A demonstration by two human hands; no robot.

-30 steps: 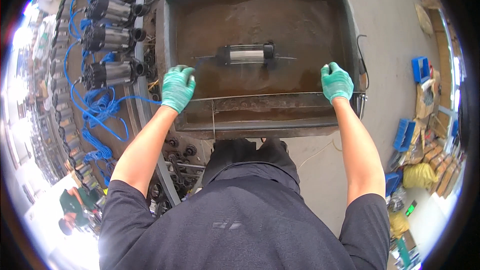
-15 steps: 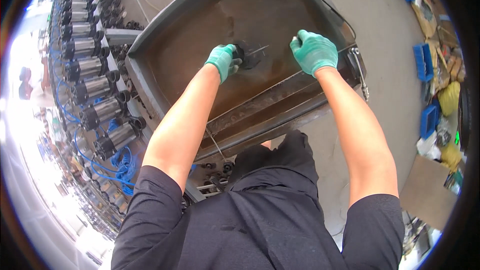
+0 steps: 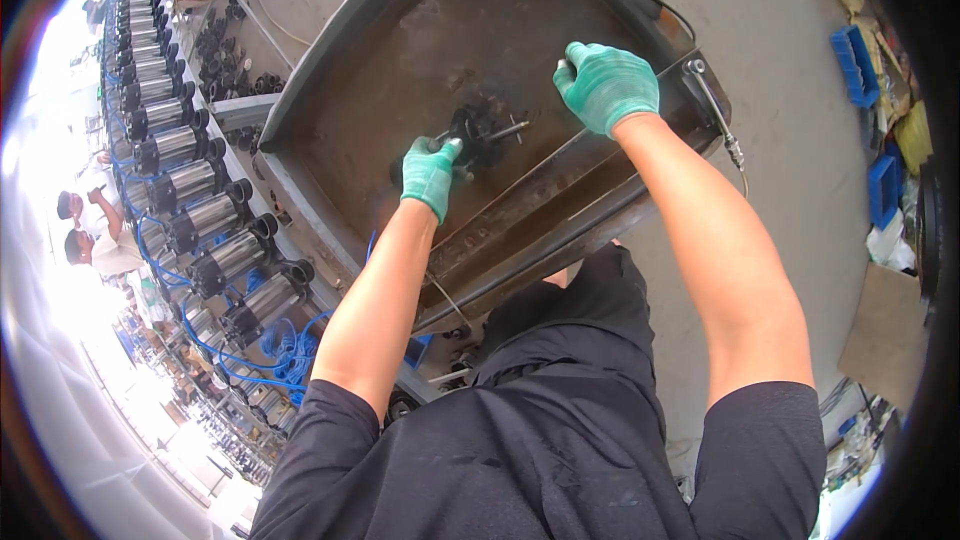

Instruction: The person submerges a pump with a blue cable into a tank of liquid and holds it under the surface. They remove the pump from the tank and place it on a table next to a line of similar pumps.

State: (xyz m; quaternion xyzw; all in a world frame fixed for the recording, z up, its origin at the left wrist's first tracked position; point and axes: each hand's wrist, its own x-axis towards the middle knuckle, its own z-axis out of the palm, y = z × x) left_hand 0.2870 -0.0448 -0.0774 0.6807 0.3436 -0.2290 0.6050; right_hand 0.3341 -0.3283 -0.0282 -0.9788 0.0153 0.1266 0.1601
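A wide metal tank (image 3: 345, 25) with a brown, wet-looking inside lies in front of me. In its middle my left hand (image 3: 428, 178), in a green glove, has its fingers closed on a black part (image 3: 462, 128), whose far side is hard to make out against the dark bottom. Just right of that part a thin metal rod (image 3: 507, 130) with a short crosspiece sticks out. My right hand (image 3: 608, 88), also green-gloved, hovers over the right side of the tank with curled fingers. Whatever is inside that fist is hidden.
A row of silver-and-black cylinders (image 3: 200, 222) runs along the left, with coiled blue hose (image 3: 290, 355) below. Two people (image 3: 95, 230) are beyond it. A metal fitting with a hose (image 3: 715, 105) rests on the tank's right corner. Blue bins (image 3: 855, 65) stand at the right.
My left hand has drawn slightly nearer to me with the black part, and more of the rod shows. The right hand has shifted a little left. The whole view has turned slightly.
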